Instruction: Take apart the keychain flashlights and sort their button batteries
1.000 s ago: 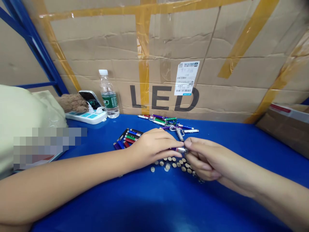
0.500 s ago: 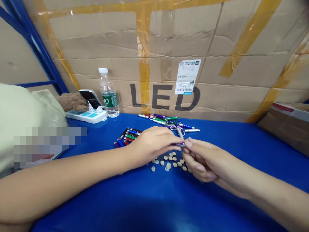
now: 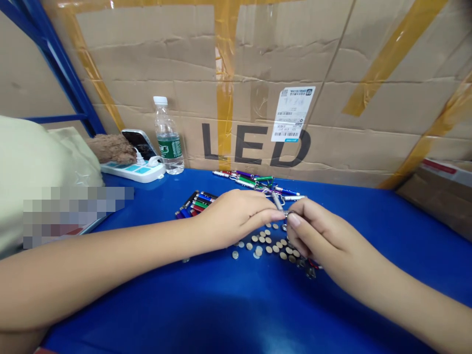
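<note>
My left hand (image 3: 236, 216) and my right hand (image 3: 317, 233) meet fingertip to fingertip over the blue table (image 3: 228, 305). Both pinch a small keychain flashlight (image 3: 283, 213), which is mostly hidden by the fingers. Its silver clip (image 3: 276, 199) sticks up behind them. Right below the hands lie several loose button cell batteries (image 3: 267, 243). A row of coloured flashlights (image 3: 195, 203) sits beside my left hand. Another pile of flashlights (image 3: 258, 181) lies behind, close to the cardboard.
A big cardboard box marked LED (image 3: 258, 98) walls off the back. A water bottle (image 3: 168, 138), a power strip (image 3: 134, 170) with a phone (image 3: 138, 142) leaning on it and a brown fuzzy thing (image 3: 110, 147) stand at back left. A pale bag (image 3: 33, 167) lies left, a carton (image 3: 438, 191) right.
Both hands have lifted slightly and moved farther from me with the flashlight. The right hand has turned so its fingers curl tighter around the piece, and more batteries show below.
</note>
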Demonstrator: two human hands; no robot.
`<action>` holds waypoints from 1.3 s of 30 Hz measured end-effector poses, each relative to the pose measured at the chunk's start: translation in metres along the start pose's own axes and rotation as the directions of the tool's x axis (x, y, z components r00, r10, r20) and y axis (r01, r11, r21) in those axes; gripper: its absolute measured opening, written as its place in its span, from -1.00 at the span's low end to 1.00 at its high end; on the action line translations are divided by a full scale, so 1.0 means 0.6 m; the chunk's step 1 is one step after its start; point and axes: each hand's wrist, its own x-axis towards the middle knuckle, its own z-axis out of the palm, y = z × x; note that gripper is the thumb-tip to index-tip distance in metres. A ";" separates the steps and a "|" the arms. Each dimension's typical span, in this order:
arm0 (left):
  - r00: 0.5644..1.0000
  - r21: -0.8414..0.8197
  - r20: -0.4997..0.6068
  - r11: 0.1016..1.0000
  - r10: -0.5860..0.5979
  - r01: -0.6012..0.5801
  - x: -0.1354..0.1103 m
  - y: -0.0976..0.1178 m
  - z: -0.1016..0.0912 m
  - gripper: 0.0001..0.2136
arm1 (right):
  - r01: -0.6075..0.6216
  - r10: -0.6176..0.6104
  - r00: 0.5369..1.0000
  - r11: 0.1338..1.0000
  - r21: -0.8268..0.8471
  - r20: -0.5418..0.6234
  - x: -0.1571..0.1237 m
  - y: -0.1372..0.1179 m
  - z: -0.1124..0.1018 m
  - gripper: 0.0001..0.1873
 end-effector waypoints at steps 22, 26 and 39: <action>0.870 -0.097 0.492 0.992 -0.027 0.085 0.008 -0.033 -0.047 -0.83 | 0.388 -0.290 0.920 0.591 -0.708 0.263 -0.012 0.019 0.015 -0.75; 0.878 0.001 0.480 1.000 -0.001 0.000 0.007 -0.045 -0.051 -0.86 | 0.427 -0.273 0.904 0.568 -0.704 0.328 -0.011 0.022 0.012 -0.77; 0.884 0.042 0.468 0.999 0.001 -0.023 0.010 -0.071 -0.060 -0.84 | 0.470 -0.215 0.878 0.551 -0.689 0.427 -0.010 0.021 0.011 -0.83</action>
